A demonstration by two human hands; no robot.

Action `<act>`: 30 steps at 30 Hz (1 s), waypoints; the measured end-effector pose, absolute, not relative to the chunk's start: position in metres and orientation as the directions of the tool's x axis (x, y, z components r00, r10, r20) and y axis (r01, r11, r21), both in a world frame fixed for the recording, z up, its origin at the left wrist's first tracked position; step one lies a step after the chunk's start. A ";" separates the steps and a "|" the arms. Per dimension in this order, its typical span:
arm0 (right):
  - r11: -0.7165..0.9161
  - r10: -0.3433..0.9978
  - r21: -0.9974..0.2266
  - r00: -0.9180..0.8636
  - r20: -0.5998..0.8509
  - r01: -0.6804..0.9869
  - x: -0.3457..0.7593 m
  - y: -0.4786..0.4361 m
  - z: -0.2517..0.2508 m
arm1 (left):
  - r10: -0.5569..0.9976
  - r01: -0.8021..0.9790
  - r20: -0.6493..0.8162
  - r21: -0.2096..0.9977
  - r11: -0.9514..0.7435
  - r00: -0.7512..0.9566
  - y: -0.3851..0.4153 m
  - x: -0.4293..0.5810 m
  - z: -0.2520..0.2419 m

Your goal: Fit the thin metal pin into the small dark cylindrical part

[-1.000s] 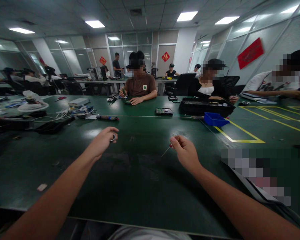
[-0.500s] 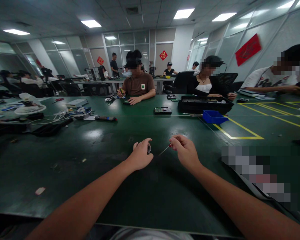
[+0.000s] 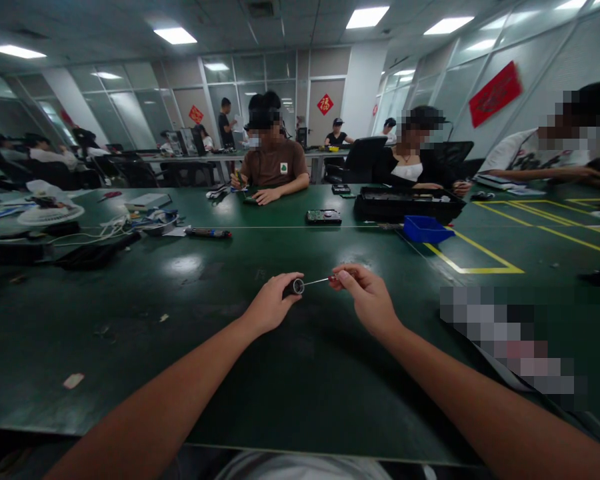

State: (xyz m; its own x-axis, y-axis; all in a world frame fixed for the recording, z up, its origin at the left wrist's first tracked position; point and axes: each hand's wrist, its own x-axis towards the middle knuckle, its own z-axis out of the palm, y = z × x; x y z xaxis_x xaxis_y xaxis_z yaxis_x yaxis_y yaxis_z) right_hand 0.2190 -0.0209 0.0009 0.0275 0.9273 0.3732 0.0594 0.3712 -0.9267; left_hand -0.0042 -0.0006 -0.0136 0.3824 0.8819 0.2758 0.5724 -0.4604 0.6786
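My left hand [image 3: 274,301] is closed around a small dark cylindrical part [image 3: 297,287], whose round, light-rimmed end faces right. Pinched in my right hand [image 3: 366,293] is a thin screwdriver [image 3: 318,282] with a red handle. Its metal shaft points left, and the tip is at the open end of the cylinder; whether it touches anything inside I cannot tell. Both hands are above the green tabletop [image 3: 300,387], close to each other. The far side of the cylinder is hidden by my left fingers.
A hard drive [image 3: 323,217] and a blue bin [image 3: 427,229] lie farther back, beside a long black housing [image 3: 410,204]. To the left are a pen-shaped tool [image 3: 208,233], cables and a white fan-like part [image 3: 50,212]. Co-workers sit across the table.
My left hand has turned so the cylinder's round end shows. The screwdriver has swung up from pointing down-left to nearly level, and its tip has come to the cylinder.
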 end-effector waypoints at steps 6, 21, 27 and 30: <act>0.363 0.930 -0.926 0.022 0.367 0.101 0.218 -0.022 0.003 | 0.864 0.551 0.295 0.675 -0.490 0.408 -0.001 -0.005 -0.013; 0.425 0.900 -0.810 -0.092 0.426 0.404 0.218 -0.029 0.005 | 0.856 0.551 0.324 0.661 -0.510 0.404 0.002 -0.007 -0.014; 0.347 0.926 -0.808 -0.035 0.377 0.476 0.217 -0.027 0.004 | 0.841 0.563 0.322 0.631 -0.533 0.435 0.001 -0.004 -0.015; 0.375 0.917 -0.805 -0.056 0.396 0.460 0.218 -0.027 0.003 | 0.845 0.572 0.319 0.628 -0.528 0.429 0.001 -0.004 -0.014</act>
